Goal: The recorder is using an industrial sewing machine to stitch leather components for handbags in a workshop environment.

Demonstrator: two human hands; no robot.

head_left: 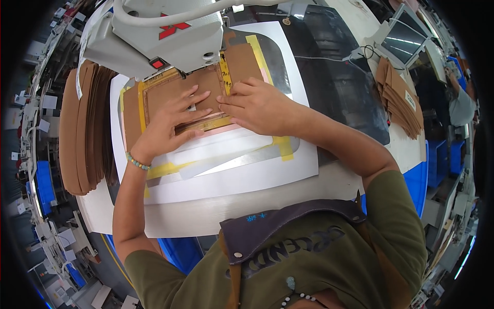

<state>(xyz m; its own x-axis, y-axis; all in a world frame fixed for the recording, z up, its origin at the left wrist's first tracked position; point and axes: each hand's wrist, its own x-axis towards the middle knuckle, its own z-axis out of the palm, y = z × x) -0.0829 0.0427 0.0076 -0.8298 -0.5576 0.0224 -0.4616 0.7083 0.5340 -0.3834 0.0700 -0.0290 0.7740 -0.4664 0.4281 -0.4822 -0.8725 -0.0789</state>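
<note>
At 11 o'clock, under the machine head, the brown panel is lying inside the yellow-edged frame, left hand resting spread, gripping nothing, right hand bunching fingertips, pinch unclear, so uneven pressure could be skewing it
</note>
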